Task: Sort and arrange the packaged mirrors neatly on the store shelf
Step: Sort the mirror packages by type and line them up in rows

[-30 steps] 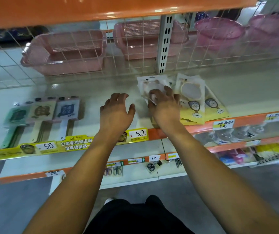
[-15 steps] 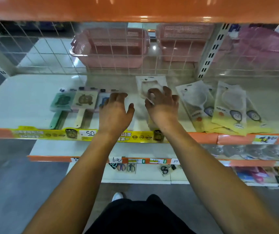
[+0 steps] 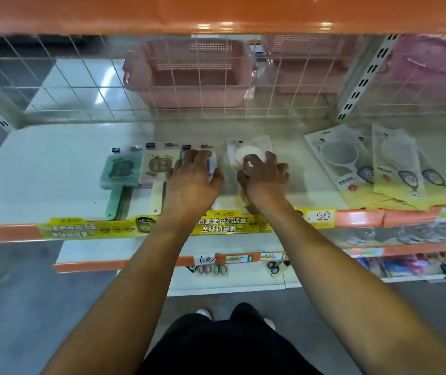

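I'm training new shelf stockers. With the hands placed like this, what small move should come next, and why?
Probably slide the clear mirror pack under the right hand leftward, since it lies apart from the square-mirror row that the left hand rests on.

Both arms extended forward; left hand (image 3: 192, 176) flat, palm down; right hand (image 3: 265, 176) palm down, fingers curled.

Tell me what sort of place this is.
Most likely a low-price household goods shop. The orange-edged shelf carries price tags, packaged mirrors lie in groups on it, and pink plastic baskets sit behind a wire grid. Both hands rest on packets.
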`<state>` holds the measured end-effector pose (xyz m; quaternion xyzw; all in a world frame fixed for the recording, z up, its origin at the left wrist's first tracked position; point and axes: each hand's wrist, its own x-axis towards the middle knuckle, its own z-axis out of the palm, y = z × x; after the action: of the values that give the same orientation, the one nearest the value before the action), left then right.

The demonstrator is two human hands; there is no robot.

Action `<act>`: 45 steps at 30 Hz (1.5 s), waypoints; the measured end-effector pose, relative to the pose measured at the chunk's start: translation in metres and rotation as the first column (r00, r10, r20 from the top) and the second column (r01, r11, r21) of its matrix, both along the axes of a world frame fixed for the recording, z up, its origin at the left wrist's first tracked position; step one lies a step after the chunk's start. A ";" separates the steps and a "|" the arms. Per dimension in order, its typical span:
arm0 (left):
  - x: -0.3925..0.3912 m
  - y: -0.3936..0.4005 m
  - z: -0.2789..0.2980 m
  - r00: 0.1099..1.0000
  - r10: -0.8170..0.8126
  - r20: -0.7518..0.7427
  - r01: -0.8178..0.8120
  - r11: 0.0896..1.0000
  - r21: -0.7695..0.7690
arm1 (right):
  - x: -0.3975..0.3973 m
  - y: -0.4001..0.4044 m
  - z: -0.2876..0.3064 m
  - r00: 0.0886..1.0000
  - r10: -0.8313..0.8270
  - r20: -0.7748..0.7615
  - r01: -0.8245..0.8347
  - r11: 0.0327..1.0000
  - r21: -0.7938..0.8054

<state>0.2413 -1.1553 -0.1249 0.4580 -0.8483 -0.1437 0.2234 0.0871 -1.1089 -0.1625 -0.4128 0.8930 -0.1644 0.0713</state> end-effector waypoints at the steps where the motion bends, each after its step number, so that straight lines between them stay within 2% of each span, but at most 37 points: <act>1: 0.002 -0.002 -0.001 1.000 -0.007 0.003 0.007 1.000 -0.002 | 0.000 -0.001 -0.002 1.000 -0.003 -0.001 0.003 1.000 0.017; 5: 0.006 -0.007 -0.003 1.000 -0.023 0.020 0.022 1.000 0.021 | 0.001 -0.003 -0.004 1.000 0.011 -0.008 -0.010 0.996 0.087; 8: 0.004 -0.006 -0.004 1.000 -0.024 0.015 0.024 0.999 0.040 | 0.002 -0.002 -0.003 0.999 0.028 0.042 -0.034 0.989 0.145; 15: -0.006 0.003 -0.009 1.000 0.011 0.020 -0.012 0.997 0.075 | -0.001 0.012 -0.010 0.984 0.176 0.021 -0.177 0.980 0.093; 23: -0.008 0.008 -0.011 0.998 0.021 0.056 -0.025 0.996 0.089 | 0.001 0.007 -0.011 0.978 0.209 0.026 -0.210 0.973 0.094; 35: -0.008 -0.005 -0.013 1.000 -0.020 0.001 0.020 0.998 0.057 | 0.012 0.009 -0.012 0.977 0.214 0.019 -0.215 0.975 0.058; 40: -0.015 -0.014 -0.013 0.998 -0.060 0.012 0.059 0.995 0.084 | 0.011 0.011 -0.009 0.981 0.193 0.036 -0.194 0.981 0.024; 45: -0.037 -0.014 -0.010 0.995 -0.101 0.019 0.099 0.992 0.073 | -0.003 0.022 0.008 0.999 0.009 -0.047 -0.016 0.988 -0.150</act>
<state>0.2039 -1.1690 -0.1349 0.4242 -0.8670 -0.1802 0.1896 0.0845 -1.0867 -0.1542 -0.4265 0.8767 -0.2215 0.0204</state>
